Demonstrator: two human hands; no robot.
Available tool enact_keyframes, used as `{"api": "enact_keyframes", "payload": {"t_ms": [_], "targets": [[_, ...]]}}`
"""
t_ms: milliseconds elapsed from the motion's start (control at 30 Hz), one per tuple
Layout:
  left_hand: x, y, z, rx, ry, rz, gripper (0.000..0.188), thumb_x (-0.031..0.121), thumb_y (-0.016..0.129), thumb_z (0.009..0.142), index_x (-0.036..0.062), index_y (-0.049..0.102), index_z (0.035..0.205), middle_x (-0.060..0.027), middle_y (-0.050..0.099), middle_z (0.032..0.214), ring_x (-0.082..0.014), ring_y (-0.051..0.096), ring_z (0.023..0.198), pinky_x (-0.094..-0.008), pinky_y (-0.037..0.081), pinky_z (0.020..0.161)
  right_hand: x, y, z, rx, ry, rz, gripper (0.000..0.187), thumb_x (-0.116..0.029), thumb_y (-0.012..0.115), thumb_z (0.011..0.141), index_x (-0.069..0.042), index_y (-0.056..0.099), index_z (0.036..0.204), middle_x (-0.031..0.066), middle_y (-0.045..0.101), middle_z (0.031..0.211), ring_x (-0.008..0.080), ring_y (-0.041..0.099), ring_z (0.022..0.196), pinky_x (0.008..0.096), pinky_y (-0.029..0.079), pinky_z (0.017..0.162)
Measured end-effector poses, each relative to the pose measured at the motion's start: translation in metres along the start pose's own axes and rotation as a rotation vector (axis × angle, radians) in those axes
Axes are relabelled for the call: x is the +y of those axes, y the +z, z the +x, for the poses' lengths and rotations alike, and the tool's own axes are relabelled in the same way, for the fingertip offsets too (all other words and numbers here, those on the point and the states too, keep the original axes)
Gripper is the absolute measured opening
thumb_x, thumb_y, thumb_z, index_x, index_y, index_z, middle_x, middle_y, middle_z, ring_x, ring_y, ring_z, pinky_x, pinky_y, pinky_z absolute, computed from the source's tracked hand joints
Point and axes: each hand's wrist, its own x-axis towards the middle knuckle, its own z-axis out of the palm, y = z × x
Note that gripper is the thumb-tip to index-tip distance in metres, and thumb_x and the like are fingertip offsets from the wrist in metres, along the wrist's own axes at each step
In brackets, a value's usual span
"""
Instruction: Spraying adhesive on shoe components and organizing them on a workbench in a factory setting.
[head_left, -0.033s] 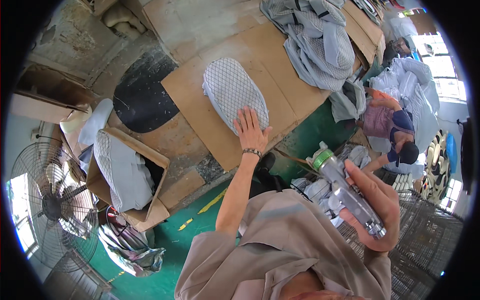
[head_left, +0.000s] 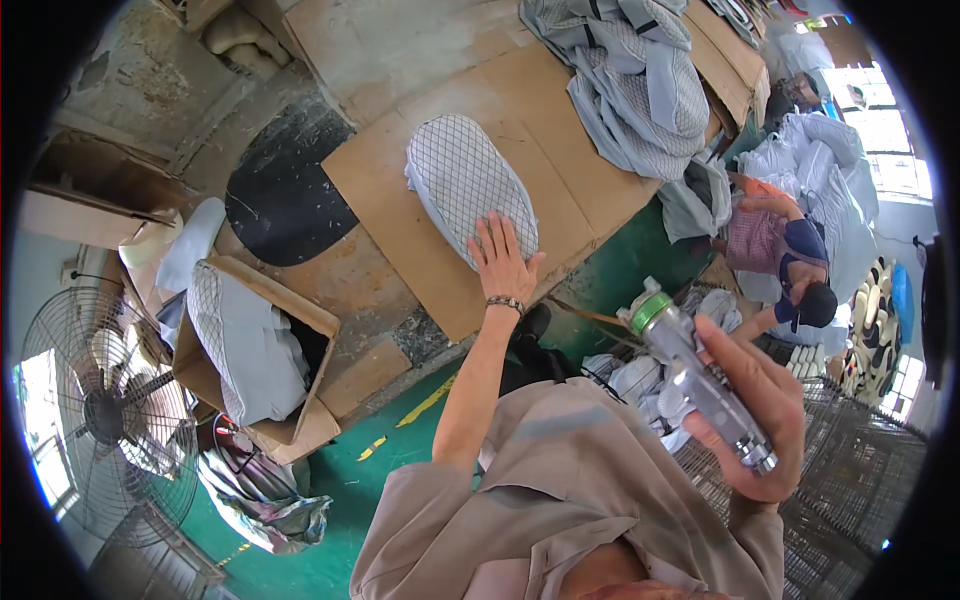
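Quilted oval piece (head_left: 465, 175), pale with a dark diamond pattern, lies on a brown cardboard sheet (head_left: 385, 225) that covers part of the desk (head_left: 400, 45). The left hand (head_left: 506, 272) rests flat on its near end, fingers straight and slightly apart, with 1 dark bracelet (head_left: 504, 303) at the wrist. The right hand (head_left: 768, 425) is raised well clear of the piece, its fingers and thumb clamped on a grey metal tool (head_left: 690, 365) with a green ring at its upper end. Beyond the piece, to the right, grey quilted covers (head_left: 640, 105) lie heaped. To the left, a black panel (head_left: 285, 195) lies near an open carton (head_left: 322, 312) with more quilted material (head_left: 245, 345) inside.
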Motion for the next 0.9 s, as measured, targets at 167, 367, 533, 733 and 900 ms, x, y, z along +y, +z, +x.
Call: {"api": "enact_keyframes", "payload": {"t_ms": [167, 367, 533, 733, 900], "targets": [[-0.011, 0.003, -0.006, 0.007, -0.026, -0.016, 0.097, 0.054, 0.063, 0.089, -0.0032, 0.023, 0.156, -0.0224, 0.014, 0.166, -0.0436, 0.011, 0.153, -0.0613, 0.011, 0.122, -0.009, 0.013, 0.005, 0.053, 0.029, -0.09, 0.074, -0.038, 0.081, 0.078, 0.007, 0.06, 0.133, 0.019, 0.068, 0.102, 0.0251, 0.068, 0.087, 0.0315, 0.051, 0.078], [-0.003, 0.0, 0.001, 0.017, 0.013, -0.076, 0.096, 0.053, 0.063, 0.09, -0.003, 0.022, 0.156, -0.022, 0.014, 0.166, -0.0433, 0.01, 0.153, -0.0616, 0.01, 0.122, -0.018, 0.015, 0.0, 0.17, 0.036, -0.129, 0.077, -0.047, 0.078, 0.08, 0.008, 0.061, 0.131, 0.0131, 0.066, 0.088, 0.0193, 0.065, 0.073, 0.0291, 0.048, 0.067], [-0.01, 0.0, -0.003, 0.013, -0.001, -0.076, 0.094, 0.051, 0.063, 0.09, -0.0028, 0.022, 0.157, -0.0217, 0.014, 0.166, -0.0433, 0.01, 0.153, -0.0616, 0.01, 0.122, -0.011, 0.019, -0.006, 0.123, -0.026, -0.074, 0.075, -0.045, 0.077, 0.082, 0.01, 0.06, 0.131, 0.0101, 0.067, 0.082, 0.0169, 0.066, 0.072, 0.0286, 0.049, 0.067], [-0.013, -0.005, -0.004, 0.017, 0.025, -0.107, 0.09, 0.046, 0.064, 0.09, -0.002, 0.024, 0.156, -0.0215, 0.016, 0.166, -0.0432, 0.011, 0.153, -0.0614, 0.011, 0.122, -0.004, 0.014, -0.016, 0.097, 0.028, -0.039, 0.075, -0.041, 0.077, 0.085, 0.013, 0.057, 0.133, 0.008, 0.068, 0.081, 0.0161, 0.066, 0.072, 0.0274, 0.049, 0.069], [-0.024, -0.014, -0.013, 0.006, 0.062, -0.173, 0.079, 0.038, 0.064, 0.091, -0.0008, 0.033, 0.153, -0.0209, 0.022, 0.164, -0.0425, 0.015, 0.152, -0.0587, 0.013, 0.122, 0.01, 0.012, -0.026, 0.097, 0.03, -0.048, 0.074, -0.038, 0.077, 0.085, 0.014, 0.055, 0.133, 0.0072, 0.068, 0.082, 0.0159, 0.064, 0.071, 0.0281, 0.049, 0.069]]}}
